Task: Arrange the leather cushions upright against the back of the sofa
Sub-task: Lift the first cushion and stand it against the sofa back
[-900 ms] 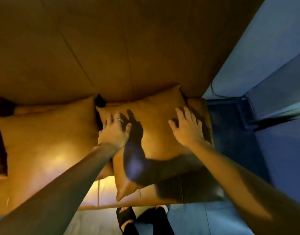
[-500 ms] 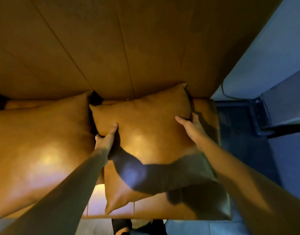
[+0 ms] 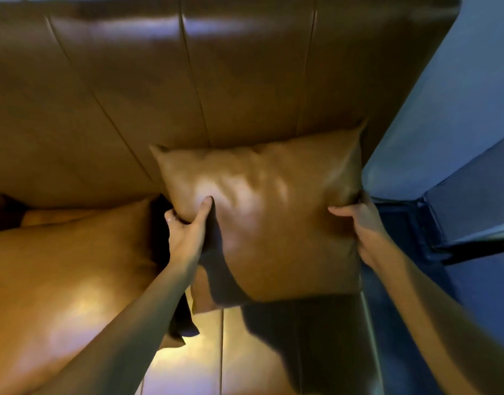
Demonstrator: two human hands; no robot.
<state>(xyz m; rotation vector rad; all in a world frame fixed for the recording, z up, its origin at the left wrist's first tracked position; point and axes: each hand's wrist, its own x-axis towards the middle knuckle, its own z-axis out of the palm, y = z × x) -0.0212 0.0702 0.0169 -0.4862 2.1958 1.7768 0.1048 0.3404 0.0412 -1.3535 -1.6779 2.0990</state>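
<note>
A tan leather cushion (image 3: 273, 218) is held up off the seat, its top edge against the sofa back (image 3: 188, 89). My left hand (image 3: 188, 232) grips its left edge, thumb pressed into the front face. My right hand (image 3: 359, 223) clasps its right edge, fingers hidden behind. A second, larger tan cushion (image 3: 68, 272) lies at the left on the seat, leaning towards the back.
The tan sofa seat (image 3: 205, 363) shows below the held cushion, with seams running front to back. The sofa's right end (image 3: 370, 323) borders a blue floor (image 3: 472, 295) and blue wall (image 3: 458, 109). A dark object (image 3: 3, 212) sits at the far left.
Both hands went from resting flat on the right cushion to gripping its sides, and the cushion has been lifted up and tipped against the sofa back.
</note>
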